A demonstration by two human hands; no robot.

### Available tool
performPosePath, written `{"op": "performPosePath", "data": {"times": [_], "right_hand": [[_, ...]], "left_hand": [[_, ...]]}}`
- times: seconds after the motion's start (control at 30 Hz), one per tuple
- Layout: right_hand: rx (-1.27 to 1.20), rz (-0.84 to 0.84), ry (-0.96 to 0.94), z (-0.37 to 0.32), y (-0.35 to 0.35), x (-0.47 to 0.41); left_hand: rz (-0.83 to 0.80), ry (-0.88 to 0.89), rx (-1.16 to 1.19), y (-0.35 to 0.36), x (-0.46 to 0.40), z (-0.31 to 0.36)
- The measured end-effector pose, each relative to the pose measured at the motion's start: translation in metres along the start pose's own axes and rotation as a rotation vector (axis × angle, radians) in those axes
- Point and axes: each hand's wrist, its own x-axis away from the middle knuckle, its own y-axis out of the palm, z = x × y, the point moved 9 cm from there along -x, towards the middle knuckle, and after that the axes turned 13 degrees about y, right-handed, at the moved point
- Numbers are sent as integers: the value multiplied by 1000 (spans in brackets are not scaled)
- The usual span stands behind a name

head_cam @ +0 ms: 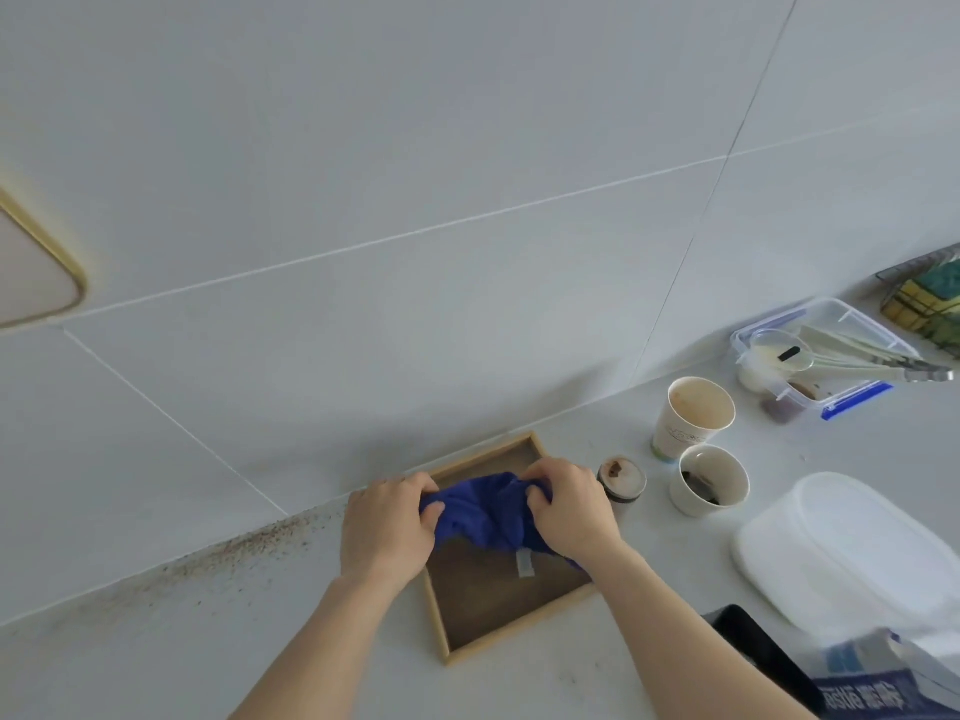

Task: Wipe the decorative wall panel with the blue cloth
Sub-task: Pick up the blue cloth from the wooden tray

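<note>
A bunched blue cloth with a small white tag hangs between both hands above a shallow wooden tray on the counter. My left hand grips the cloth's left end and my right hand grips its right end. Behind the tray rises the pale grey tiled wall. At the far left edge hangs a decorative wall panel, beige with a gold rim; only its corner shows. Brown specks dirty the seam between wall and counter, left of the hands.
To the right stand a paper cup, a smaller white cup, a small round jar, a clear box with utensils, a white lid, a wire basket with sponges and a printed box.
</note>
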Motion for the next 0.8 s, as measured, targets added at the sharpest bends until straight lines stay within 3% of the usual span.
{"op": "performPosePath", "data": {"times": [0.27, 0.43, 0.8], "right_hand": [[-308, 8, -16, -51, -37, 12], [-505, -31, -48, -106, -54, 38], [-715, -69, -120, -228, -65, 132]], "left_hand": [[128, -123, 121, -85, 13, -22], [275, -219, 355, -142, 35, -40], [522, -173, 557, -268, 112, -96]]}}
